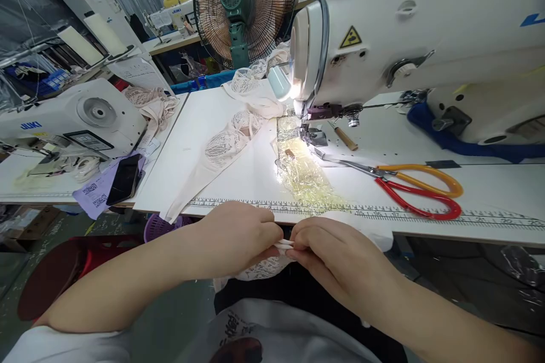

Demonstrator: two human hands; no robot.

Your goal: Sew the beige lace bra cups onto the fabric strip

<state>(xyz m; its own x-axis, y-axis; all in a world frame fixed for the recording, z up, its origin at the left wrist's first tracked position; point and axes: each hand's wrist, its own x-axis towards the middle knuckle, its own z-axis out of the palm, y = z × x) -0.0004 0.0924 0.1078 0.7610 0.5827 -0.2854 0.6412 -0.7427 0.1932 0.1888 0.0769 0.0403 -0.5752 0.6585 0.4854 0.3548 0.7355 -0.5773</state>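
My left hand and my right hand meet just below the front edge of the white sewing table. Both are closed in a pinch on a small white lace fabric piece, which hangs down into my lap between them. The white sewing machine stands at the right with its lamp lit over the needle and presser foot. More cream lace pieces lie on the table left of the needle.
Orange and red scissors lie at the right of the needle area, near a wooden-handled tool. A printed ruler runs along the table's edge. A fan, a second machine, a black phone stand left.
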